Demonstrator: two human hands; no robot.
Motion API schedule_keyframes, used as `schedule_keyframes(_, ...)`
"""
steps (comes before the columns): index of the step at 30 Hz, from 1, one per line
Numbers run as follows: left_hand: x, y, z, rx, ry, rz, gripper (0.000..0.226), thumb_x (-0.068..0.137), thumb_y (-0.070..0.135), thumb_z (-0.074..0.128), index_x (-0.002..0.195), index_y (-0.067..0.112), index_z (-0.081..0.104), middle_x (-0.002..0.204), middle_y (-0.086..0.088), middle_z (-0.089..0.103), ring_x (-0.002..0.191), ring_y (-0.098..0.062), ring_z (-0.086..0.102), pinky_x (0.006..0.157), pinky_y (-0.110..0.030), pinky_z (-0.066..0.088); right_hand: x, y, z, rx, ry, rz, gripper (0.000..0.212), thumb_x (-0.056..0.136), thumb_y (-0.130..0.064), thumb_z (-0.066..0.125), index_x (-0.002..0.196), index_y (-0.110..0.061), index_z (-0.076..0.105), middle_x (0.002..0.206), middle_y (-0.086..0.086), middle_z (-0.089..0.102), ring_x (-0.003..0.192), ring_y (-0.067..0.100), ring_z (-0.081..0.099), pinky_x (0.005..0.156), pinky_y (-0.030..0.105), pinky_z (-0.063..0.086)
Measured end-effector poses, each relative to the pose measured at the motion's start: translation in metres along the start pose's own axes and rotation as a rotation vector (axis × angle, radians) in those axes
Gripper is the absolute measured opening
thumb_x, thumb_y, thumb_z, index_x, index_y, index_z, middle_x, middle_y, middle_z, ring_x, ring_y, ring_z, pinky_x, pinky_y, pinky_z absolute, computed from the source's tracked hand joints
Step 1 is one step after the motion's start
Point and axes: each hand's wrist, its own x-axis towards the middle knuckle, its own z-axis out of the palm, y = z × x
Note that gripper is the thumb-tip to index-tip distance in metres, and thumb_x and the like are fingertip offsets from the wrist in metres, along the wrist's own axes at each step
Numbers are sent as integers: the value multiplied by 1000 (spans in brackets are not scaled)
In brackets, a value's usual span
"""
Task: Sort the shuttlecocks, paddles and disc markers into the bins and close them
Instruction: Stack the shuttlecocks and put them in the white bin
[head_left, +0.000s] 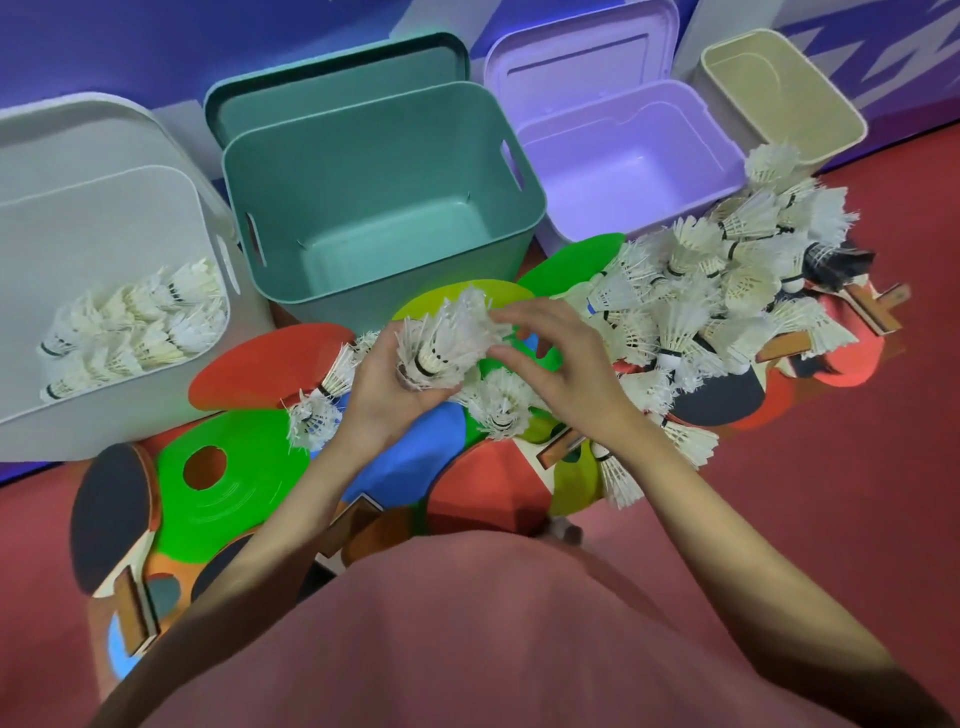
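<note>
Gathering shuttlecocks (447, 343) at frame centre, the left hand (387, 387) cups a bunch while the right hand (563, 366) hovers spread; best carried together (feathers crush) to the white bin (78, 218) at left.

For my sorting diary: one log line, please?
left hand grips shuttlecocks | right hand open beside | white bin part-filled

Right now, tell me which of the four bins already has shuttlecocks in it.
The white bin on the far left: a heap of shuttlecocks lies inside it. The teal bin, purple bin and beige bin show only bare insides.
</note>
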Motion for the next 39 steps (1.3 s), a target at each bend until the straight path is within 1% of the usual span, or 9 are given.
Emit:
schedule_keyframes(5, -6, -5, 0, 47, 32, 45, 61, 66, 8, 86, 118, 5, 54, 108, 2, 61, 96, 1, 54, 82, -3, 39, -11, 39, -35, -232, 262, 292, 24, 91, -21, 57, 111, -8, 64, 100, 3, 62, 88, 18, 57, 75, 28, 44)
schedule_keyframes(8, -8, -3, 3, 49, 34, 64, 59, 67, 4, 85, 116, 7, 54, 104, 14, 58, 89, 19, 52, 80, 0, 36, -13, 65, -50, -479, 70, 475, 32, 81, -12, 63, 112, -7, 63, 107, 13, 54, 108, 30, 48, 85, 25, 34)
schedule_keyframes(10, -9, -2, 4, 31, 26, 56, 61, 64, 12, 87, 114, 14, 52, 104, 21, 55, 92, 23, 50, 81, -2, 38, -13, 69, -54, -536, -110, 436, 31, 77, -5, 62, 107, -9, 66, 112, 12, 48, 111, 29, 43, 86, 26, 36)
schedule_keyframes(13, -11, -2, 6, 17, 18, 45, 58, 63, 24, 81, 113, 14, 53, 102, 20, 57, 92, 21, 51, 81, -5, 40, -14, 73, -53, -671, -278, 339, 26, 75, -9, 66, 100, -11, 71, 113, 9, 48, 107, 28, 39, 91, 31, 34)
schedule_keyframes(18, -9, 0, 5, 28, 4, 56, 59, 62, 24, 82, 113, 13, 53, 102, 20, 57, 91, 11, 55, 81, -6, 41, -8, 78, -54, -824, -337, 301, 9, 83, -10, 65, 83, -6, 73, 107, 11, 52, 99, 32, 41, 81, 38, 39)
schedule_keyframes(21, -6, 2, 1, 36, -3, 58, 60, 63, 25, 82, 114, 13, 54, 102, 18, 59, 89, 11, 55, 80, -5, 41, 3, 58, -64, -712, -128, 261, 13, 86, -14, 65, 88, -4, 73, 101, 7, 58, 98, 28, 44, 78, 39, 42)
schedule_keyframes(25, -5, 3, 1, 60, -8, 54, 59, 66, 11, 87, 115, 6, 55, 100, 12, 60, 91, 3, 54, 78, -2, 39, 13, 2, -69, -280, 273, 79, 12, 88, -23, 67, 86, -13, 73, 79, -4, 62, 82, 13, 48, 72, 25, 35)
schedule_keyframes(31, -2, 10, 6, 56, 0, 40, 58, 58, 29, 78, 109, 12, 56, 96, 14, 62, 91, -6, 58, 79, -16, 44, 8, -21, -37, -110, 158, -13, 9, 84, -17, 69, 86, -11, 75, 83, -9, 65, 77, 3, 47, 70, 13, 32)
schedule_keyframes(39, 1, 14, 13, 23, 11, 66, 55, 60, 22, 83, 106, 15, 54, 94, 11, 62, 86, -4, 59, 75, -15, 45, 6, -6, -33, -83, -15, 53, 16, 88, -17, 61, 92, -8, 74, 90, -5, 66, 84, 17, 49, 76, 25, 37)
